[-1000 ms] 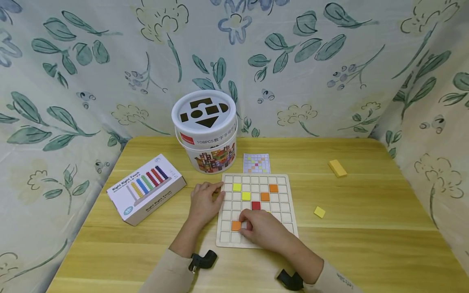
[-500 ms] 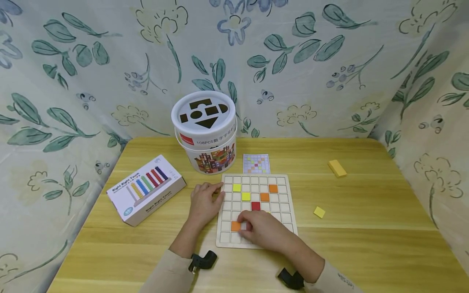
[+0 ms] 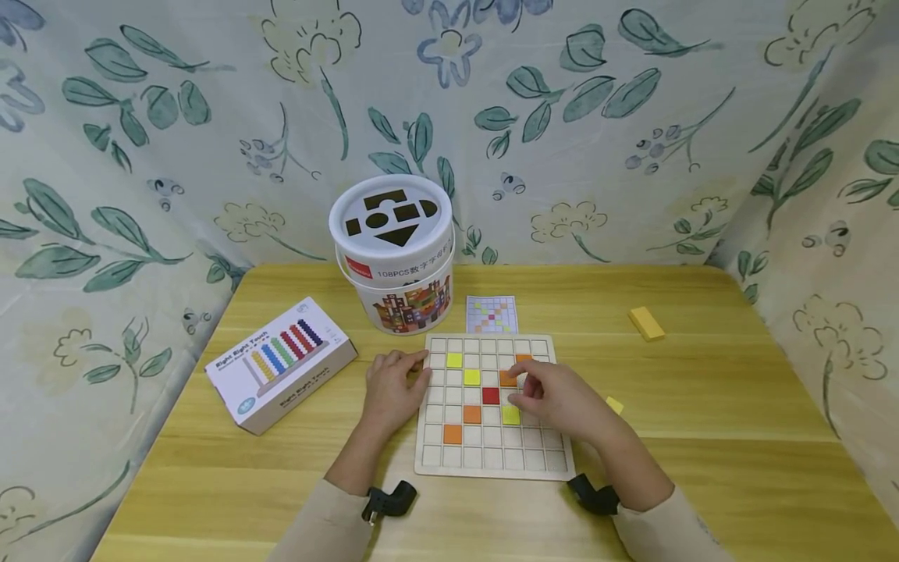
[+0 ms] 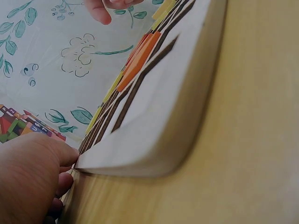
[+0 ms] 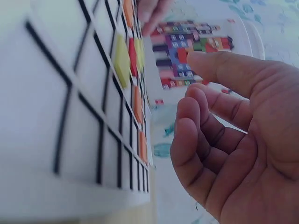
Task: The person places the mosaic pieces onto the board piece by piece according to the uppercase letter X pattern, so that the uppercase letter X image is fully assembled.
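Observation:
A pale wooden grid board (image 3: 493, 458) lies on the table with several coloured square tiles in its cells. They form two crossing diagonals around a red tile (image 3: 491, 396). An orange tile (image 3: 473, 414) sits at lower left of the red one, a yellow tile (image 3: 510, 415) at lower right. My left hand (image 3: 393, 393) touches the board's left edge with thumb and index finger. Above the board's right half hovers my right hand (image 3: 565, 400), fingers loosely bent, thumb and index apart; the right wrist view shows nothing between them (image 5: 233, 135).
Behind the board lies a small printed pattern card (image 3: 492, 314). A white lidded bucket (image 3: 393, 257) and a bead-toy box (image 3: 281, 363) stand to the left. Right of the board are a loose yellow tile (image 3: 614, 405), partly hidden, and a yellow-orange block (image 3: 646, 323).
My right hand has lifted from the lower-left cells and moved right and away from me, uncovering an orange tile and a yellow tile. My left hand has stayed at the board's edge.

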Tool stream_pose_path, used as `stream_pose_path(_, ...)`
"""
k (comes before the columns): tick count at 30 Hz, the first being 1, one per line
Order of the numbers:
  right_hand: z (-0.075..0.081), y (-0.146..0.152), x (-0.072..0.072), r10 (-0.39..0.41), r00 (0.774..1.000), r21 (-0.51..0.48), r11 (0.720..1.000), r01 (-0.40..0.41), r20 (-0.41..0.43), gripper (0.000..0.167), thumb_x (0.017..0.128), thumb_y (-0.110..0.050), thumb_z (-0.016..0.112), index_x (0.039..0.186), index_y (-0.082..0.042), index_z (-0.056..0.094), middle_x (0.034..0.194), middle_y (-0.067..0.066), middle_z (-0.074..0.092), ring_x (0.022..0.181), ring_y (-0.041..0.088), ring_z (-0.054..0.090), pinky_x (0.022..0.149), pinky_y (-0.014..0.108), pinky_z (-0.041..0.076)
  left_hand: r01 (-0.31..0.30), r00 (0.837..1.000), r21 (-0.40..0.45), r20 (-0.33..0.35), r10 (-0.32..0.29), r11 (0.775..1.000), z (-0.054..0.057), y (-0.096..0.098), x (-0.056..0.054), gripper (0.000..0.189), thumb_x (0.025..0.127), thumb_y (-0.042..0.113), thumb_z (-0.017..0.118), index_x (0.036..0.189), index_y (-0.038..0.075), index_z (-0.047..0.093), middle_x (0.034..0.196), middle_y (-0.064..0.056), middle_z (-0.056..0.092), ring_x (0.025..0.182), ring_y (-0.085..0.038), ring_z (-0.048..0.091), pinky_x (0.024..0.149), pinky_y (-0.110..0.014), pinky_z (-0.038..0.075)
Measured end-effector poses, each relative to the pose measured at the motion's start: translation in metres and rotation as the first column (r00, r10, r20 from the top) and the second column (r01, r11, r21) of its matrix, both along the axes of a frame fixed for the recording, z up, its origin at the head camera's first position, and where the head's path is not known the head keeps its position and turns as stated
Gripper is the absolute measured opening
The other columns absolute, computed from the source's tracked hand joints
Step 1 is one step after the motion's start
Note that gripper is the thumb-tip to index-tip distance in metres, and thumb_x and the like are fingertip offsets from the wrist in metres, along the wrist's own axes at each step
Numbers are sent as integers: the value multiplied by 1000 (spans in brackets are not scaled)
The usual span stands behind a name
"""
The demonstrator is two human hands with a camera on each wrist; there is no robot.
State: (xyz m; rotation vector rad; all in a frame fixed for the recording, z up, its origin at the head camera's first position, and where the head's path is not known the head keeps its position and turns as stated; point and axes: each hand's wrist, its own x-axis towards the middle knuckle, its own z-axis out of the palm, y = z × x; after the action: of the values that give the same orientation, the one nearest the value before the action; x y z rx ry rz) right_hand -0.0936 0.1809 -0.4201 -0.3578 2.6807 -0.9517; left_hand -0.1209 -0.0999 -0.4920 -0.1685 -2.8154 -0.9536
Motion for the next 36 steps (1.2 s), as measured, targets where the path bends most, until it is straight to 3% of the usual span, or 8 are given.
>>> stream_pose_path(5, 6, 17, -6, -65, 998, -8, 998, 65, 5, 35, 93, -24, 75, 126, -16, 66, 84, 1, 58, 74, 16, 54, 61, 24, 45, -4, 1000, -6, 1, 4, 1000, -1, 0, 0, 35, 96, 32, 69, 129, 21, 72, 101, -1, 70, 96, -22, 51, 92, -43, 37)
stream_pose_path(19, 11, 46, -12, -118, 992, 11, 993, 118, -47, 37, 96, -27, 72, 128, -11, 64, 86, 4, 58, 74, 18, 52, 58, 25, 43, 1, 1000, 1, -7, -1, 1000, -1, -2, -2, 34, 96, 31, 69, 128, 20, 72, 102, -2, 70, 97, -23, 52, 94, -45, 38)
stream_pose_path(26, -5, 86, -1, -130, 989, 63, 989, 134, -65, 36, 95, -27, 72, 125, -9, 65, 86, 2, 60, 73, 15, 52, 60, 25, 43, 3, 1000, -1, -6, -3, 1000, -2, -2, -2, 34, 96, 31, 69, 128, 20, 73, 100, -1, 70, 96, -22, 52, 92, -43, 37)
stream_pose_path(36, -18, 134, 22, -123, 991, 140, 984, 114, 56, 41, 93, -36, 74, 121, -8, 64, 84, 1, 59, 69, 12, 50, 58, 26, 41, -3, 1000, -2, 1, 3, 1000, -1, -1, -2, 34, 96, 31, 69, 128, 20, 73, 100, -1, 70, 96, -22, 52, 91, -42, 37)
